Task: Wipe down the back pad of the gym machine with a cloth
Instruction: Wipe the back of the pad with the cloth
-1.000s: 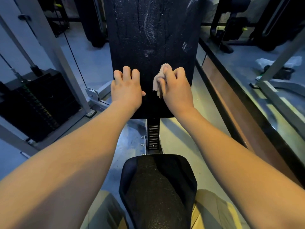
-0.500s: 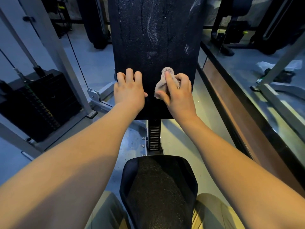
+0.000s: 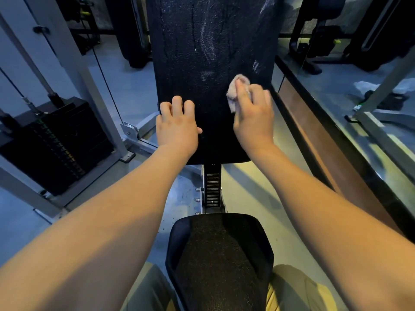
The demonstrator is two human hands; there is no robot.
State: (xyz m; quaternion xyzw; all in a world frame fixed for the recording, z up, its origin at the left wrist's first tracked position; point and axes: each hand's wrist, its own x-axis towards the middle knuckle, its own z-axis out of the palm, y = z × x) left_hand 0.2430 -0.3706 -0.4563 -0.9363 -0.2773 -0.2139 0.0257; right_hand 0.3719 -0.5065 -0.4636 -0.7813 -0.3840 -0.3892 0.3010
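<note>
The black back pad (image 3: 206,63) of the gym machine stands upright in front of me, with pale streaks on its upper and right parts. My right hand (image 3: 253,117) holds a small pinkish cloth (image 3: 235,90) against the pad's lower right area, fingers over it. The cloth sticks out above and left of the fingers. My left hand (image 3: 177,124) rests on the pad's lower left edge with its fingers bent over the rim and its thumb lying on the pad face.
The black seat (image 3: 220,254) is directly below me, joined to the pad by an adjustment post (image 3: 212,187). A weight stack (image 3: 51,144) with grey frame and cable stands at left. A low mirrored wall (image 3: 350,142) runs along the right.
My right hand has slid the cloth to the right across the pad, toward its right edge. The left hand has stayed at the lower left edge.
</note>
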